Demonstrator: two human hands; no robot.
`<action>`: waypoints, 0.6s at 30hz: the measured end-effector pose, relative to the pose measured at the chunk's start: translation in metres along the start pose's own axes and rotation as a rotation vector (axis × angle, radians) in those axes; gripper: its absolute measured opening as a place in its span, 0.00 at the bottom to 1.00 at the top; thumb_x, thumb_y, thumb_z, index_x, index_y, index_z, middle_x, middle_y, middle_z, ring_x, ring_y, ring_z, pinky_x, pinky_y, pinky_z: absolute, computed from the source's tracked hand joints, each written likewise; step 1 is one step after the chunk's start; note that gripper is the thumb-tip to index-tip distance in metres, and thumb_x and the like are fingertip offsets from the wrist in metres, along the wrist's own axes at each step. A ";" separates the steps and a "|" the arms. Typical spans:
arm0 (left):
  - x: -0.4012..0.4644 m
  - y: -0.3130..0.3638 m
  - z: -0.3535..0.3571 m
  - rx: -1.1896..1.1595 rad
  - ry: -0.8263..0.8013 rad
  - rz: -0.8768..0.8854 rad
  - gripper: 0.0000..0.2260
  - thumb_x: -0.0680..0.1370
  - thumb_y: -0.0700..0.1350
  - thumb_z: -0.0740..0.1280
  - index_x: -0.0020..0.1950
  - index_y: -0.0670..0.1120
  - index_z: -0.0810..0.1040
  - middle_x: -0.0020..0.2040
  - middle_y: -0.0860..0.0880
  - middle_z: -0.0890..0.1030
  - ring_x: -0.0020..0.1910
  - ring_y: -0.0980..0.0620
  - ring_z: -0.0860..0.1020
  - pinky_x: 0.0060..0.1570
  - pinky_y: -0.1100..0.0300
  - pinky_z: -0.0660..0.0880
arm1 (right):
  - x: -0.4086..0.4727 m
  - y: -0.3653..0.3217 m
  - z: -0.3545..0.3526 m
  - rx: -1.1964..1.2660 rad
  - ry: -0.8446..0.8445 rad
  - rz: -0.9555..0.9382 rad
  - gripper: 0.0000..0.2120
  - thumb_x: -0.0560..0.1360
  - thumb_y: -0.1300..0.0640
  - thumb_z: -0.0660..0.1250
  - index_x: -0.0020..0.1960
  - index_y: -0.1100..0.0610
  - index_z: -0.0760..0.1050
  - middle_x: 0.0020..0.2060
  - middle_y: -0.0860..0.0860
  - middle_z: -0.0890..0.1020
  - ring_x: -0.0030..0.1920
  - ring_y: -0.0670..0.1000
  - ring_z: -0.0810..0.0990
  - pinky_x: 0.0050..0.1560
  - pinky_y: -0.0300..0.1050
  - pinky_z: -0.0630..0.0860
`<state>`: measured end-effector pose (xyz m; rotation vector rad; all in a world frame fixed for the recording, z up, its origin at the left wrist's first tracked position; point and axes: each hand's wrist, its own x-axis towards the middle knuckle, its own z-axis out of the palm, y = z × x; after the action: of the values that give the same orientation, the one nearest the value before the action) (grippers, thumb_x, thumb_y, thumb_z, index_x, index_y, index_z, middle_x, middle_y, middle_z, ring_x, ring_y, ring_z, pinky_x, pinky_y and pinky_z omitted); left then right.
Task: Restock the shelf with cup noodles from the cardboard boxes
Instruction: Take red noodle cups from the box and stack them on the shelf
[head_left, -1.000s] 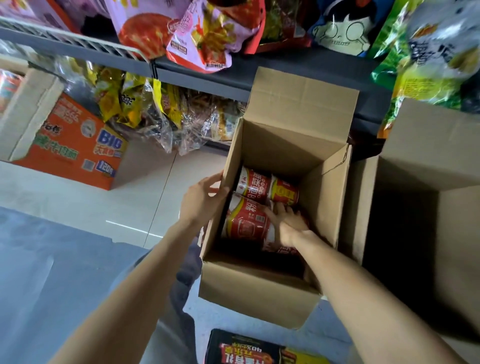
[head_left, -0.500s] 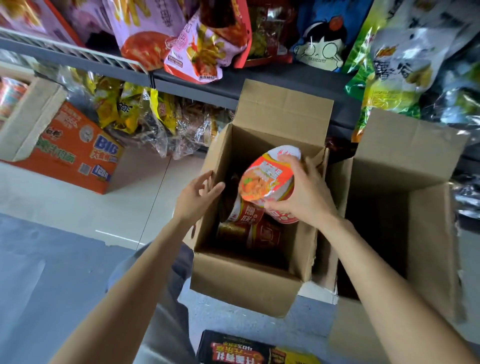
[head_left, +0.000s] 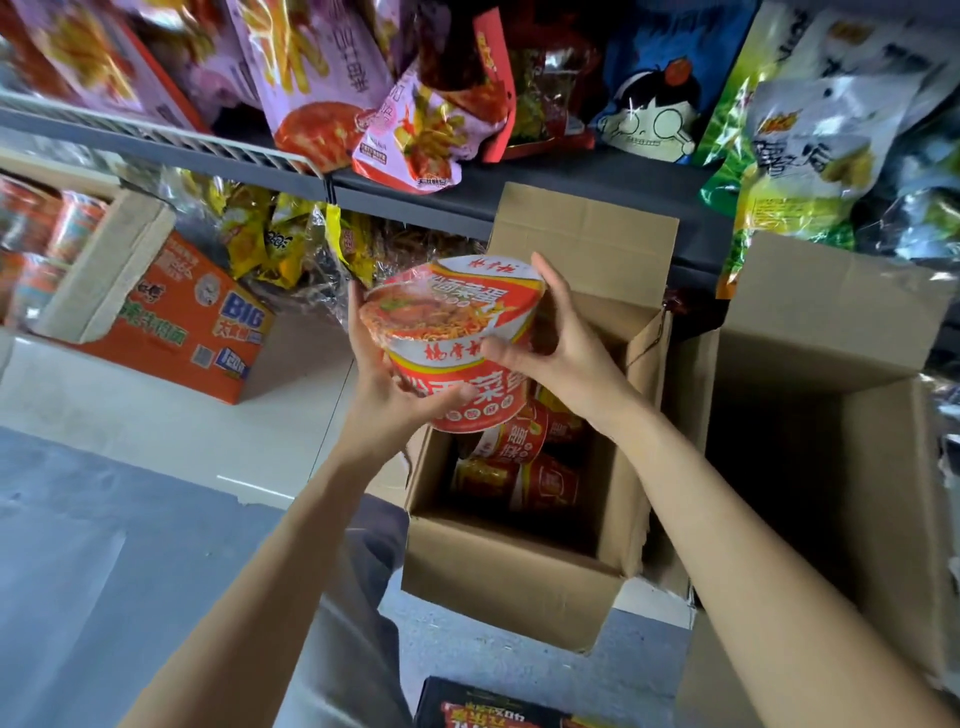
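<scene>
A: Cup noodle (head_left: 456, 338): one bowl, shrink-wrapped, held over the open cardboard box (head_left: 524, 592), lid tilted toward the viewer. Left hand (head_left: 387, 400) cups its underside and near wall; right hand (head_left: 563, 343) presses the far rim, fingers (head_left: 545, 280) spread wide.

B: Risk?

A: The film looks slick and the right-hand hold is loose; during a handover the bowl could probably slip back into the box. On the way to the shelf (head_left: 467, 202), it might snag the snack bags (head_left: 410, 130) overhanging it.

B: Counts?

A: One bowl in hand; at least three remaining cups (head_left: 519, 457) in the box, more possibly hidden. Two plain boxes; one orange carton (head_left: 182, 322) at left.
</scene>
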<state>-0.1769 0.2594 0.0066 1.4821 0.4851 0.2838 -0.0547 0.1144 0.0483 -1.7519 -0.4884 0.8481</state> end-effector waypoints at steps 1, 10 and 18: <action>0.000 0.001 -0.006 0.006 0.052 0.008 0.57 0.59 0.57 0.80 0.74 0.59 0.42 0.70 0.51 0.67 0.66 0.54 0.73 0.56 0.61 0.76 | 0.004 0.001 -0.001 0.061 -0.031 0.003 0.45 0.68 0.45 0.70 0.77 0.45 0.48 0.73 0.47 0.63 0.66 0.42 0.67 0.62 0.33 0.69; 0.015 -0.020 -0.052 0.106 0.274 0.002 0.58 0.59 0.59 0.80 0.76 0.51 0.44 0.68 0.47 0.70 0.63 0.53 0.76 0.55 0.59 0.78 | 0.053 0.133 0.018 -0.951 -0.106 0.129 0.36 0.75 0.51 0.67 0.76 0.47 0.51 0.74 0.56 0.60 0.72 0.61 0.60 0.69 0.56 0.63; 0.036 -0.040 -0.065 0.064 0.262 -0.076 0.59 0.56 0.62 0.79 0.75 0.51 0.45 0.67 0.48 0.72 0.62 0.52 0.77 0.53 0.60 0.78 | 0.092 0.219 0.053 -1.134 -0.418 0.320 0.52 0.70 0.43 0.72 0.75 0.41 0.33 0.76 0.60 0.41 0.75 0.66 0.43 0.71 0.67 0.56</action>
<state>-0.1809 0.3298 -0.0393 1.4923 0.7652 0.4081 -0.0512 0.1378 -0.1941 -2.7339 -1.1366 1.3126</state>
